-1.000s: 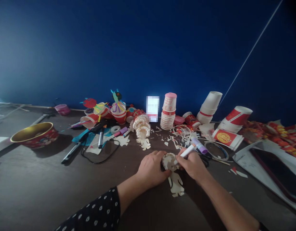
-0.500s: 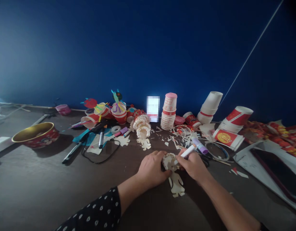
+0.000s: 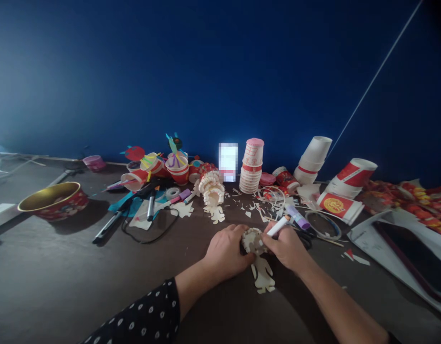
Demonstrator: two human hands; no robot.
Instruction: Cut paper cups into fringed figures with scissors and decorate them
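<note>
My left hand (image 3: 227, 251) is closed on the left side of a cream-white paper cut-out (image 3: 254, 243) with a ruffled, round upper part, holding it low over the dark table. A flat, doll-shaped piece (image 3: 264, 277) of it hangs down toward me. In my right hand (image 3: 288, 247) is a white marker (image 3: 278, 226), pinched between thumb and fingers and slanted. Its lower end points into the round part; whether the tip touches the paper I cannot tell. Beyond my hands lies a similar ruffled cut-out (image 3: 212, 193) with its own figure piece.
Behind stands a tall stack of paper cups (image 3: 251, 167). Paper scraps, a purple marker (image 3: 298, 218) and a cable coil (image 3: 324, 227) lie right of centre. Farther right is a phone (image 3: 414, 253); at left are a gold-lined bowl (image 3: 54, 203), scissors-like black tools and markers.
The marker and my right hand have shifted very slightly to the left. My left hand and the cut-out look the same.
</note>
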